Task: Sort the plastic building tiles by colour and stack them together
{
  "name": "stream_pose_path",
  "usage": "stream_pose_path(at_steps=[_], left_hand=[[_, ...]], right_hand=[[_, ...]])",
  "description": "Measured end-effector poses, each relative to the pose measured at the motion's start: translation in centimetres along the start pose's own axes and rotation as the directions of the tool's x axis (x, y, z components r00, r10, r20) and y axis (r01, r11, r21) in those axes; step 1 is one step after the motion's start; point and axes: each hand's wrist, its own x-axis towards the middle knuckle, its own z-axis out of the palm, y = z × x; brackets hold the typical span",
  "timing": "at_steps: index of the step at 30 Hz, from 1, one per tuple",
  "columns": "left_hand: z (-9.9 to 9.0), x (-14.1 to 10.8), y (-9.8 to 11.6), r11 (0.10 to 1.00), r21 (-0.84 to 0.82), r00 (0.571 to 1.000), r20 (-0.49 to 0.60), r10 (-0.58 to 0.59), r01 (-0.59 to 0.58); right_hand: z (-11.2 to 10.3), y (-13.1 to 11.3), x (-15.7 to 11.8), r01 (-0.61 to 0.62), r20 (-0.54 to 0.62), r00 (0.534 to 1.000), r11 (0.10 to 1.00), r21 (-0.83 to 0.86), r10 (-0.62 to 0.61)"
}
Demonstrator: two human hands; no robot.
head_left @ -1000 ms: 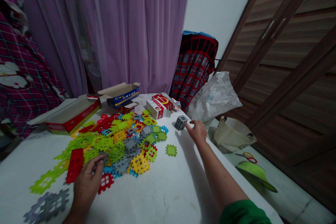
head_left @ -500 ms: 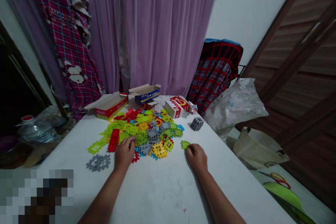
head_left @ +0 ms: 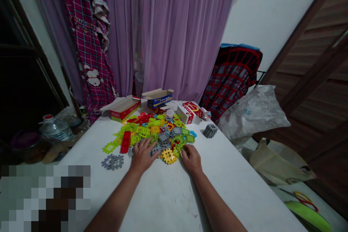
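A heap of colourful interlocking plastic pieces (head_left: 154, 129) lies across the middle of the white table. My left hand (head_left: 143, 155) rests on the heap's near edge, fingers spread over grey pieces and holding nothing. My right hand (head_left: 191, 158) is at the heap's right front corner with its fingers curled. A green piece (head_left: 178, 150) touches or nearly touches those fingertips; what is inside them is hidden. Between the hands lies a yellow square piece (head_left: 168, 156). Left of my left hand are a red block (head_left: 125, 142) and a few joined grey pieces (head_left: 112, 162).
A stack of grey pieces (head_left: 210, 131) stands near the right edge. Behind the heap are an open red box (head_left: 126, 109), a blue box (head_left: 160, 99) and a red-and-white box (head_left: 187, 112). A plastic bag (head_left: 252, 110) hangs at the right; scissors (head_left: 301, 197) lie lower right.
My right hand has moved left up to the heap, and the lone green piece no longer lies apart on the table. My left hand's fingers have spread out over the pieces. The view has shifted slightly.
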Motion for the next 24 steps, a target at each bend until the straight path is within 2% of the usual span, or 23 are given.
stream_pose_path(at_steps=[5,9,12,15,17,20,24], left_hand=[[0.4,0.1,-0.3,0.991,0.035,0.99,-0.058,-0.127,0.129],[0.5,-0.1,-0.6,0.99,0.029,0.989,-0.062,-0.136,0.138],[0.6,-0.2,-0.7,0.992,0.002,0.99,-0.071,-0.123,0.123],[0.7,-0.2,-0.9,0.992,-0.032,0.988,-0.093,-0.126,0.124],[0.7,-0.2,-1.2,0.989,-0.065,0.985,-0.107,-0.139,0.132],[0.8,-0.3,-1.7,0.977,-0.153,0.975,-0.141,-0.169,0.147],[0.9,-0.3,-2.1,0.944,-0.281,0.955,-0.19,-0.229,0.171]], right_hand=[[0.6,-0.8,0.0,0.165,-0.048,0.984,0.982,-0.092,-0.17],[1.7,-1.5,0.5,0.262,0.045,0.965,0.954,-0.147,-0.258],[2.8,-1.9,1.5,0.17,0.08,0.984,0.968,-0.186,-0.158],[3.7,-1.9,2.6,0.04,0.032,0.999,0.975,-0.217,-0.034],[4.0,-1.7,3.0,-0.006,-0.017,1.0,0.978,-0.207,0.003],[4.1,-1.2,3.1,-0.003,-0.109,0.994,0.989,-0.149,-0.013],[3.9,-1.0,2.8,0.098,-0.168,0.98,0.992,-0.079,-0.11]])
